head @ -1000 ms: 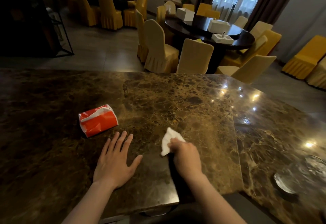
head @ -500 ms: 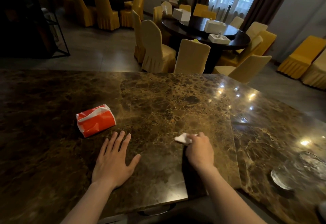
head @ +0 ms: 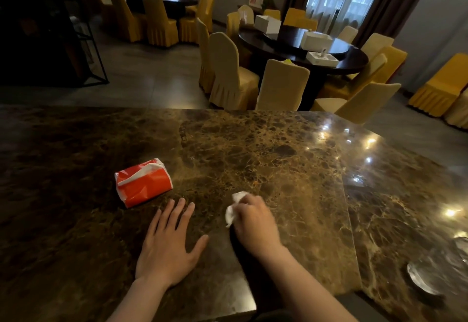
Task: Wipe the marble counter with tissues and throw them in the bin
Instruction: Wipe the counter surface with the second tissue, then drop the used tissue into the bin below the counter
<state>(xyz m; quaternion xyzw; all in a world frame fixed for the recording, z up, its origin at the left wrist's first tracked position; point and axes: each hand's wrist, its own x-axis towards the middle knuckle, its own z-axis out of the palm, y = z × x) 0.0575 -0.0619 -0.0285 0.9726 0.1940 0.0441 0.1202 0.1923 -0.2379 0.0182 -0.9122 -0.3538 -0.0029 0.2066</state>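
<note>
While the left hand (head: pixel 169 248) lies flat on the marble counter (head: pixel 291 159), palm down and fingers spread wide, holding nothing, the right hand (head: pixel 254 221) is curled over a crumpled white tissue (head: pixel 234 209) and presses it against the stone. The tissue pokes out from under the knuckles toward the left and slightly forward, so the wad sits between the two hands, nearer the right one that grips it; it is too bunched to have a clear long axis. The red tissue pack (head: pixel 143 182) rests further left and forward, just beyond the left fingertips, its long side running roughly left to right with a white sheet showing at the slit, so the left hand is plainly the nearer one should a fresh sheet be wanted. No bin is anywhere in sight from here, so I cannot say which way the used tissue will have to travel. Half a second ago the right hand was further out to the right with only a sliver of tissue showing ahead of it; now it has swept back leftward, close to the left thumb, and more tissue is exposed. The left hand and the pack have not shifted.
</note>
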